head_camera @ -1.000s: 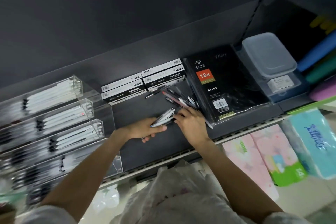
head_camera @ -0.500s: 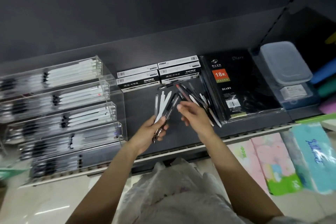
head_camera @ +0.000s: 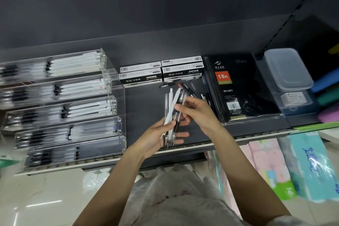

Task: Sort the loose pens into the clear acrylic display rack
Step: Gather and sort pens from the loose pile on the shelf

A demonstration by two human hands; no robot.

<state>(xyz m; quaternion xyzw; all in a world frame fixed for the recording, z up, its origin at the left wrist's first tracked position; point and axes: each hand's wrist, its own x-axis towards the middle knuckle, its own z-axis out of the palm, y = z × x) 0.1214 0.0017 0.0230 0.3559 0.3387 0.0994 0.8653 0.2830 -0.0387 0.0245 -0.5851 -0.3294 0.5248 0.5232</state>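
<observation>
Pens fanned between two hands over the shelf

Left hand (head_camera: 156,137) grips a pen bundle (head_camera: 173,113); right hand (head_camera: 200,113) pinches its dark pen (head_camera: 180,100), right of the rack (head_camera: 113,101).

Dark grey back panel (head_camera: 146,2) above a dark shelf (head_camera: 145,108) with a pale slotted front rail (head_camera: 216,143). A perforated upright strip (head_camera: 282,24) splits off a second bay at right. Glossy pale tiled floor (head_camera: 36,202) below, showing streaks of reflected overhead light. On the shelf: four black-and-white boxes (head_camera: 161,70), a black diary (head_camera: 236,88) in clear wrap, stacked lidded plastic containers (head_camera: 288,71). Under the shelf at right, pink and blue tissue packs (head_camera: 286,167). Blue, green and purple items (head_camera: 328,93) at far right, blurred
</observation>
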